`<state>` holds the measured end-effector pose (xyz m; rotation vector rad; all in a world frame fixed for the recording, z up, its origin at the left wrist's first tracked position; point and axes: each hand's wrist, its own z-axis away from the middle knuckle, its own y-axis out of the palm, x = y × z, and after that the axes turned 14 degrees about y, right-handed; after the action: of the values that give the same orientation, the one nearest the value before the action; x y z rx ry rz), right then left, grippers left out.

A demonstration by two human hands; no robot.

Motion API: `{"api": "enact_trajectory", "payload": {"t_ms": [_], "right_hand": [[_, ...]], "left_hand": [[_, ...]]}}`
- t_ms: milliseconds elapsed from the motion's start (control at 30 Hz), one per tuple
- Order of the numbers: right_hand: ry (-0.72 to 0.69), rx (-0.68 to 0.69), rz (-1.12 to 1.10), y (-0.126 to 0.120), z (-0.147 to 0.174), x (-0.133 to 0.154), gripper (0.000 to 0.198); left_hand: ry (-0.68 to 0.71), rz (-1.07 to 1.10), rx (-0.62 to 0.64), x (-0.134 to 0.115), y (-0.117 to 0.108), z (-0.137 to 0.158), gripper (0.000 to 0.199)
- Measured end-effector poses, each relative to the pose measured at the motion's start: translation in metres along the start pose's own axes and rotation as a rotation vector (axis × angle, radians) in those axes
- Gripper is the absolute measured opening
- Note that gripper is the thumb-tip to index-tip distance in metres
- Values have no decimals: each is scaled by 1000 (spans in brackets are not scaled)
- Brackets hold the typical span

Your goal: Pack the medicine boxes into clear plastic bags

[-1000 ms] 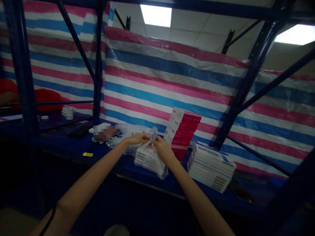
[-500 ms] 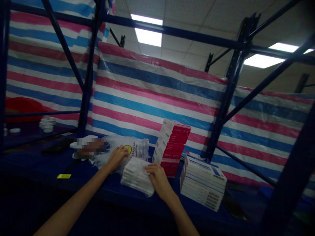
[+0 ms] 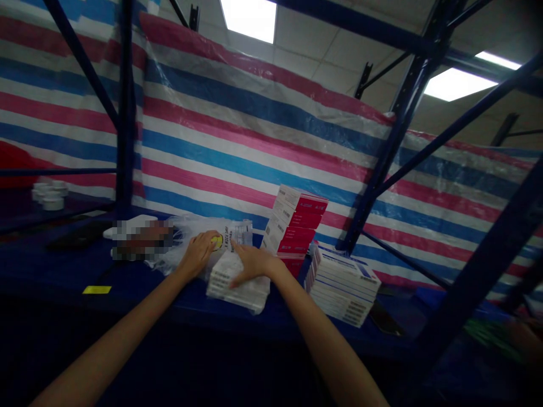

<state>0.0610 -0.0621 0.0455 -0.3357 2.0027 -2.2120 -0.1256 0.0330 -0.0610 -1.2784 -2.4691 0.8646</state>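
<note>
A stack of white boxes (image 3: pixel 244 295) lies in clear plastic at the table's front edge. Behind it spreads a white plastic bag (image 3: pixel 186 234) printed with a yellow smiley and dark lettering. My left hand (image 3: pixel 198 254) is closed on this bag beside the smiley, its fingertips partly hidden. Reaching over the wrapped stack, my right hand (image 3: pixel 253 263) has thumb and fingers apart, the thumb low over the boxes and the fingers near the bag's printed end. Just behind that hand rises a tall stack of red-and-white boxes (image 3: pixel 299 226).
Right of the red stack are piled white-and-blue boxes (image 3: pixel 343 288), with a dark flat phone-like object (image 3: pixel 386 319) beyond. Leftward lie a yellow label (image 3: pixel 97 290), a white object (image 3: pixel 136 225) partly blurred out, and white round containers (image 3: pixel 53 198). Blue rack posts (image 3: pixel 125 113) frame the table (image 3: pixel 139 294).
My right hand has moved left from the wrapped stack's right edge to above it, and its fingers have spread. My left hand stays on the bag. The view has tilted down slightly.
</note>
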Motion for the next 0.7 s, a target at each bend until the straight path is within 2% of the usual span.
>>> {"api": "enact_trajectory", "payload": {"t_ms": [67,100,200,300,467,600,700], "right_hand": [[29,230,36,7,-16,-2,129],[27,268,24,11,-20,-5,130],[-56,200,-61,18,-17,-15,122],[-175,146,-98,22,0,-22,114],[-217,20,-55,26,42,-14,104],[-240,-13,-162,10,91,-14,99],[-137,-2,-320,-15,131,-46,101]], "left_hand": [[-41,15,-51,1,-2,0,35],[-60,20,-61,2,-2,0,35],[-80,35,-27,5,1,0,34],[-63,65,30,5,5,0,34],[-92,127,39,1,5,-1,32],[-90,137,75,-1,4,0,33],[-89,116,139,-2,4,1,34]]}}
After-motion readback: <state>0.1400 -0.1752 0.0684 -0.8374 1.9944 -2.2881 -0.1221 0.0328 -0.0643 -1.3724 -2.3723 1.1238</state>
